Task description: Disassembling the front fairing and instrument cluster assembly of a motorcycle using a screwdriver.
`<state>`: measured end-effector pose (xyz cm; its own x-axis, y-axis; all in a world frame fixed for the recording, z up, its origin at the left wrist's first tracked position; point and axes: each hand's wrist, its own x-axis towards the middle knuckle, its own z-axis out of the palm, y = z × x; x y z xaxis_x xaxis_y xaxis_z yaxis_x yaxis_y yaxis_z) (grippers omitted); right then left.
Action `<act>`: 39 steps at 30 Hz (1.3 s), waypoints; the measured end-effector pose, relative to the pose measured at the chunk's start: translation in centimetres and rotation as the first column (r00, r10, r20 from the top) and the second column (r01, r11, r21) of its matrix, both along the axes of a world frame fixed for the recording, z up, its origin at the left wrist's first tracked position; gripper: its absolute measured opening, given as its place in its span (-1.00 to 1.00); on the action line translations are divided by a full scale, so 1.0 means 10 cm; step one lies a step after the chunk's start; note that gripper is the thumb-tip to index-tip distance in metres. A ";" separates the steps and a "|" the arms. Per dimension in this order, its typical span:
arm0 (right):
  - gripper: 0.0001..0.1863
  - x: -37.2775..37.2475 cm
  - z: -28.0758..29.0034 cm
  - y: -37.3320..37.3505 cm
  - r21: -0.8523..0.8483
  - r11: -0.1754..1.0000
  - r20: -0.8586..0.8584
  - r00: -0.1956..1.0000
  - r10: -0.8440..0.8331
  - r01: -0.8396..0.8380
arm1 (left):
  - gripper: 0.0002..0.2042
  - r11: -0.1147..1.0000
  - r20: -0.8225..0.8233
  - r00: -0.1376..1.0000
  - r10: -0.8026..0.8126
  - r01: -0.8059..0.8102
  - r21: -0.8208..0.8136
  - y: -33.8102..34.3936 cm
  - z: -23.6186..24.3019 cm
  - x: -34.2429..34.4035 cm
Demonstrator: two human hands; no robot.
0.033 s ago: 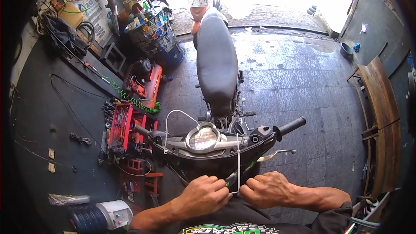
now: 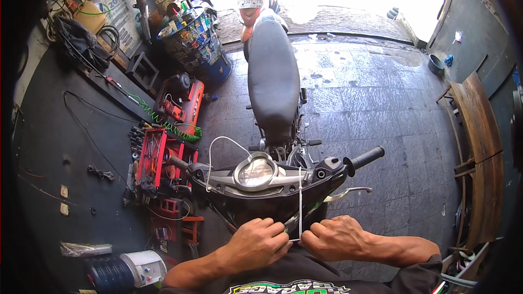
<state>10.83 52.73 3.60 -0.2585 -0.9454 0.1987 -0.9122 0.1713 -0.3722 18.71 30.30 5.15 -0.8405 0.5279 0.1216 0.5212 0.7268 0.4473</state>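
Note:
My left hand (image 2: 259, 243) and my right hand (image 2: 333, 238) are both closed, knuckles up, close to my body. Between them a short stretch of thin white cord (image 2: 300, 201) is pulled tight. That cord runs down from the handlebar cover (image 2: 239, 202) of the motorcycle in front of me. Another white loop (image 2: 220, 139) arches over the left side of the cover, beside the round speedometer (image 2: 255, 175). A black grip (image 2: 367, 159) and a silver lever (image 2: 348, 194) stick out at the right. The cord's ends are hidden in my fingers.
Behind the handlebar stretches the black seat (image 2: 273, 76). Left stand a red tool trolley (image 2: 151, 157), a red air compressor (image 2: 193, 104) and a blue drum (image 2: 218, 71). A wooden bench (image 2: 482, 125) lines the right wall. An orange motorcycle (image 2: 251, 15) is parked at the bright doorway.

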 end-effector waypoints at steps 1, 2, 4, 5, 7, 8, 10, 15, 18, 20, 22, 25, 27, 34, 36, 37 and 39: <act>-0.79 0.03 0.00 -0.01 0.022 0.998 0.031 0.998 -0.054 0.054 | -0.80 0.999 -0.024 0.999 0.040 -0.040 -0.009 0.03 -0.01 -0.01; -0.79 0.06 -0.01 -0.02 0.024 0.997 0.050 0.995 -0.081 0.080 | -0.81 0.999 0.007 1.000 0.030 -0.030 -0.020 0.06 -0.06 -0.01; -0.80 0.16 0.00 -0.02 0.018 0.994 0.050 0.992 -0.113 0.112 | -0.80 1.000 0.010 1.000 -0.003 0.003 -0.018 0.04 -0.11 0.01; -0.80 0.22 0.02 0.01 0.009 0.988 0.052 0.987 -0.152 0.151 | -0.80 0.999 0.016 0.999 -0.043 0.043 -0.020 0.04 -0.12 0.01; -0.81 0.38 0.00 0.12 0.027 0.994 0.116 0.987 -0.113 0.110 | -0.77 0.984 0.064 0.983 -0.170 0.167 0.054 0.05 -0.17 0.11; -0.83 0.52 -0.07 0.18 0.057 0.998 0.144 0.988 -0.049 0.042 | -0.76 0.969 0.050 0.974 -0.219 0.211 0.125 0.10 -0.16 0.24; -0.88 0.74 -0.03 0.27 0.143 0.989 0.254 0.967 -0.007 -0.030 | -0.75 0.965 0.107 0.966 -0.236 0.220 0.144 0.14 -0.13 0.44; -0.86 0.84 0.03 0.28 0.197 0.977 0.231 0.964 -0.131 0.086 | -0.72 0.974 0.179 0.963 -0.203 0.180 0.138 0.21 -0.11 0.49; -0.80 0.91 -0.04 0.36 0.256 0.963 0.342 0.924 -0.173 0.086 | -0.80 0.937 0.202 0.944 -0.261 0.197 0.287 0.16 -0.15 0.56; -0.73 0.88 -0.09 0.44 0.395 0.919 0.400 0.899 -0.178 0.006 | -0.83 0.944 0.199 0.970 -0.137 0.067 0.323 0.03 -0.21 0.66; -0.71 0.84 -0.37 0.51 0.592 0.801 0.316 0.886 -0.339 0.095 | -0.89 0.904 0.176 0.976 0.127 -0.186 0.384 -0.17 -0.36 0.78; -0.66 0.93 -1.05 0.85 0.750 0.602 0.164 0.804 -0.571 0.274 | -0.90 0.643 0.049 0.735 0.676 -0.621 0.447 -0.33 -0.68 1.06; -0.65 0.99 -1.17 0.93 0.737 0.563 0.126 0.743 -0.658 0.374 | -0.85 0.668 -0.085 0.700 0.709 -0.628 0.399 -0.34 -0.75 1.05; -0.64 0.80 -0.95 0.48 0.379 0.607 0.268 0.545 -0.794 0.698 | -0.55 0.814 -0.405 0.709 0.578 -0.541 0.213 -0.19 -0.54 0.20; -0.65 0.75 -0.82 0.38 0.371 0.621 0.267 0.561 -0.784 0.691 | -0.56 0.822 -0.391 0.725 0.568 -0.525 0.220 -0.17 -0.51 0.08; -0.65 0.77 -0.80 0.36 0.372 0.618 0.266 0.558 -0.786 0.693 | -0.57 0.808 -0.401 0.705 0.585 -0.549 0.213 -0.14 -0.45 0.06; -0.66 0.82 -0.79 0.34 0.365 0.632 0.290 0.562 -0.775 0.683 | -0.61 0.787 -0.403 0.684 0.608 -0.584 0.198 -0.16 -0.42 -0.03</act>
